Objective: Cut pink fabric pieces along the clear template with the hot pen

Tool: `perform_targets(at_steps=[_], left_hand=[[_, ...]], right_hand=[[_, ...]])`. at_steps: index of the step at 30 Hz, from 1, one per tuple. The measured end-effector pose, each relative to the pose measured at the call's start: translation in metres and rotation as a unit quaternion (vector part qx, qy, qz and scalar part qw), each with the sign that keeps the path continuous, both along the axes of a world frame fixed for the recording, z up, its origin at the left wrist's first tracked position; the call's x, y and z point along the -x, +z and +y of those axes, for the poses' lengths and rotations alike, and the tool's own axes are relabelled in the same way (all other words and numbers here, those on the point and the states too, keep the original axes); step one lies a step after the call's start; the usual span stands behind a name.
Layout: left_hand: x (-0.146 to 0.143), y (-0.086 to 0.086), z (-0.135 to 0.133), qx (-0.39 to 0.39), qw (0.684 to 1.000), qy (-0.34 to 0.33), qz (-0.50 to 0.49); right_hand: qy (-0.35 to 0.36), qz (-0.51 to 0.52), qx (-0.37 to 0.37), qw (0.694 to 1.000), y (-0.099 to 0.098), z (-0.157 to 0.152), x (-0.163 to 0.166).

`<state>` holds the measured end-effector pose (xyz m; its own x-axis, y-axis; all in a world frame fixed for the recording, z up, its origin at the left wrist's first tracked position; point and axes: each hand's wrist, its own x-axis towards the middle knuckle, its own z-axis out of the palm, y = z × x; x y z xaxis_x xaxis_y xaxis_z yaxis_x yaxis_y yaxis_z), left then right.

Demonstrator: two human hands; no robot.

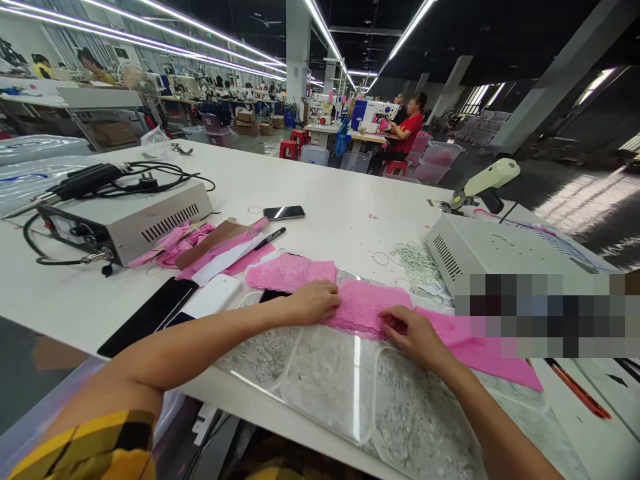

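Note:
A strip of pink lace fabric (367,303) lies on the grey, stone-patterned mat (327,380) in front of me. The fingers of my left hand (315,303) are bent together on the fabric's left end. My right hand (413,333) pinches the lower right edge of the same fabric between thumb and fingers. Another pink lace piece (290,272) is just beyond my left hand. To the right, a plain pink cloth (480,347) extends from behind my right hand across the mat.
At left stand a grey metal box (150,217) with a black hand tool (93,180), a pink fabric pile (185,240) and a pen (270,238). A phone (284,212) lies farther back. Cords (417,263), another box (480,247) and orange-handled scissors (580,393) are right.

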<state>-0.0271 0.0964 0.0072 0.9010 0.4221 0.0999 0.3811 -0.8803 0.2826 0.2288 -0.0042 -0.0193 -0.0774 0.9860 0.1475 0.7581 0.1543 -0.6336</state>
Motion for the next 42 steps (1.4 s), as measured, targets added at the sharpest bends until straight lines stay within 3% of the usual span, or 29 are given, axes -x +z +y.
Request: perform_targets(at_steps=[15, 21, 28, 33, 39, 42], left_hand=[[-0.002, 0.005, 0.007, 0.029, 0.999, 0.033, 0.03], [-0.006, 0.026, 0.01, 0.069, 0.996, 0.045, -0.033], [-0.005, 0.048, 0.002, 0.082, 0.995, 0.009, -0.062], [0.029, 0.05, -0.018, 0.113, 0.992, -0.047, -0.016], [0.073, 0.037, -0.046, 0.136, 0.987, -0.074, 0.051], [0.085, 0.035, -0.053, 0.127, 0.985, -0.084, 0.077]], right_hand=[[0.011, 0.012, 0.004, 1.0, -0.001, 0.001, -0.005], [0.004, -0.039, -0.015, 0.999, 0.003, -0.002, 0.001], [-0.081, -0.14, -0.106, 0.981, -0.001, -0.001, 0.009], [-0.067, -0.166, -0.147, 0.973, -0.005, -0.044, -0.001], [0.063, -0.186, -0.231, 0.953, -0.007, -0.109, 0.03], [0.108, -0.152, -0.197, 0.962, 0.001, -0.117, 0.043]])
